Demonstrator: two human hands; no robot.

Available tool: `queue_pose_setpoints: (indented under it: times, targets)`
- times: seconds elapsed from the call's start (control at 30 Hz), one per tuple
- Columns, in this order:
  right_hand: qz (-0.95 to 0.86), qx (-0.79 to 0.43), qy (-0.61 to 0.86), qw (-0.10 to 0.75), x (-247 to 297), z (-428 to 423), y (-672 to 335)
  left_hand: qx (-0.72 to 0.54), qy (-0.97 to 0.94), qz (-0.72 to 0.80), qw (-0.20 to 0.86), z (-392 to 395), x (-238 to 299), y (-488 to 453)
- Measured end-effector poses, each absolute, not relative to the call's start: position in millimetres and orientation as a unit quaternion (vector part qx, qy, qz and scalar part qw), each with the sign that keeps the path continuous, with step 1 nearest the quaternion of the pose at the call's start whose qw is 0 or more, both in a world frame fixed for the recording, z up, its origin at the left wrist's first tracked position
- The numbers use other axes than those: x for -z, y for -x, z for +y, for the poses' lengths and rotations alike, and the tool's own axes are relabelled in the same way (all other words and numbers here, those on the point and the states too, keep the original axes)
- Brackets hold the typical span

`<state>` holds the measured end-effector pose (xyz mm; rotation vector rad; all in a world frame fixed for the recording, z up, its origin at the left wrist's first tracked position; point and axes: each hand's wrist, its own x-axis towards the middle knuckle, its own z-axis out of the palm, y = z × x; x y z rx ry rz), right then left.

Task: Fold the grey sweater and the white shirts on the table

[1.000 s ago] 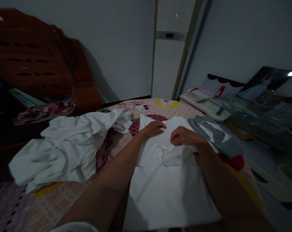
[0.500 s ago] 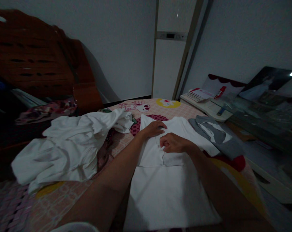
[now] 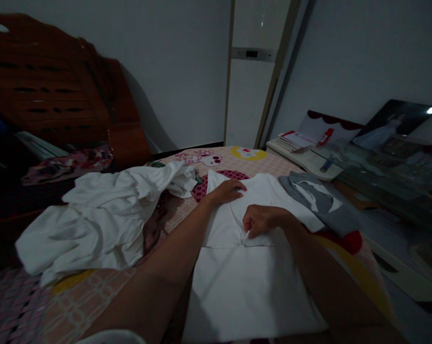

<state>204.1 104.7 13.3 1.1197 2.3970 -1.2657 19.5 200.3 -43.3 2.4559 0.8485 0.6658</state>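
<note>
A white shirt (image 3: 251, 282) lies spread in front of me, its sides partly folded inward. My left hand (image 3: 229, 191) rests on the far part of the shirt, fingers stretched out and pressing on the cloth. Nearer to me, my right hand (image 3: 260, 220) pinches the edge of a folded layer at the shirt's middle. The fingertips of that hand are partly hidden behind the knuckles. One white sleeve (image 3: 305, 212) reaches out to the right, beside a grey and white folded garment (image 3: 319, 200).
A crumpled heap of white clothing (image 3: 104, 215) sits to the left on the patterned tablecloth (image 3: 273, 165). A wooden bench (image 3: 51, 95) stands behind it. On the right are a glass shelf (image 3: 366, 167) and a stack of papers (image 3: 290, 142). A tall white cabinet unit (image 3: 249, 95) stands at the back.
My right hand has moved slightly toward me and to the right, drawing the pinched edge of the shirt along. My left hand has stayed in place.
</note>
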Motion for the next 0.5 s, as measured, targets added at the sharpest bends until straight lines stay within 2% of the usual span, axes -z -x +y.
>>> queue_pose_setpoints:
  times: [0.07,0.2,0.4,0.5]
  targets:
    - [0.791,0.464,-0.384,0.105,-16,105,-207,-0.244,-0.890,0.308,0.229,200,43,-19]
    - [0.757,0.542,-0.365,0.027,-13,105,-207,-0.244,-0.890,0.311,0.228,200,44,-19]
    - [0.724,0.565,-0.385,0.089,2,101,-193,-0.252,-0.894,0.297,0.224,202,48,-18]
    - [0.722,0.581,-0.373,0.050,-7,104,-202,-0.249,-0.895,0.299,0.218,203,50,-18]
